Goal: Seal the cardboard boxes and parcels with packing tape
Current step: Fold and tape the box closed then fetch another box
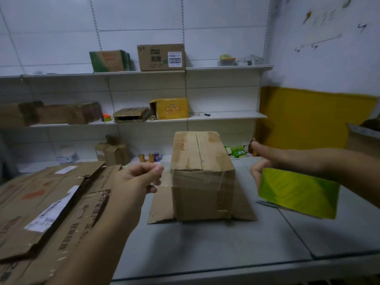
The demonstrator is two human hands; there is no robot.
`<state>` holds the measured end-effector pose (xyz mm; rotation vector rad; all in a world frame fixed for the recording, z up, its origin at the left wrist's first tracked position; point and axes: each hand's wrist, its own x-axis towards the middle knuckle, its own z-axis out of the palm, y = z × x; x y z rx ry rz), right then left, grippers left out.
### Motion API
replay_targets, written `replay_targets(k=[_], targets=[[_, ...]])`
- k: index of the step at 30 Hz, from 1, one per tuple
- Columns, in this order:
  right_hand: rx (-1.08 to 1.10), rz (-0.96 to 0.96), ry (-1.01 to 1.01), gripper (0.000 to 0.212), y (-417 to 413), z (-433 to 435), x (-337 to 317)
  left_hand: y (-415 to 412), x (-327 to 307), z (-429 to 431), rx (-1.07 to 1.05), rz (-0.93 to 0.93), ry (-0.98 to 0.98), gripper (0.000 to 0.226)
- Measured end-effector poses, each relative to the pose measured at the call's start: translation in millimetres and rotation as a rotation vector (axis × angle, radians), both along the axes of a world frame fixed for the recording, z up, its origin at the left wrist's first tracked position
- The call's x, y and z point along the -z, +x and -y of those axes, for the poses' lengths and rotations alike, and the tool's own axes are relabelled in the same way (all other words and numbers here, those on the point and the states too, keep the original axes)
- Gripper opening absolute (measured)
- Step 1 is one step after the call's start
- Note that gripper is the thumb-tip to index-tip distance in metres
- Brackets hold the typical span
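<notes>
Centre frame, a cardboard box stands on the grey table. The left hand, at the box's left edge, pinches the free end of the clear tape. The right hand, far right, grips the green tape roll. Keeping the strip taut and level before pressing should prevent wrinkles.

- The tape roll held in the right grip is smeared by motion blur. Its core cannot be made out, and the fingers behind it are hidden.
- The tape strip pinched by the left grip is transparent and barely discernible beside the cardboard box.
- The flattened cartons are cut off by the left and bottom edges.
- A carton is cut off by the right edge.
- The small items on the top shelf are too blurred to be identified.
</notes>
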<state>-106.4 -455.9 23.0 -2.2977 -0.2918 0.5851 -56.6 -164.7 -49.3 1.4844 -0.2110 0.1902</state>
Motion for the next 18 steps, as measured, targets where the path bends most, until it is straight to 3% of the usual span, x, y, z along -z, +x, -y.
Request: replay_targets(k=[2, 5, 12, 18], targets=[[-0.084, -0.032, -0.094, 0.041, 2.8, -3.6, -6.5, -1.9, 3.2, 3.4, -0.01, 0.027, -0.003, 0.007], [-0.176, 0.01, -0.128, 0.019, 9.7, -7.8, -12.6, -4.1, 6.7, 5.8, -0.05, 0.059, -0.036, 0.007], [-0.159, 0.069, -0.139, 0.03, 20.3, -13.2, -28.0, -0.6, 13.4, 5.3, -0.093, 0.087, -0.057, 0.007], [-0.013, 0.056, -0.191, 0.025, 31.1, -16.1, -11.3, 14.8, 13.3, 10.8, -0.088, 0.07, -0.072, 0.004]])
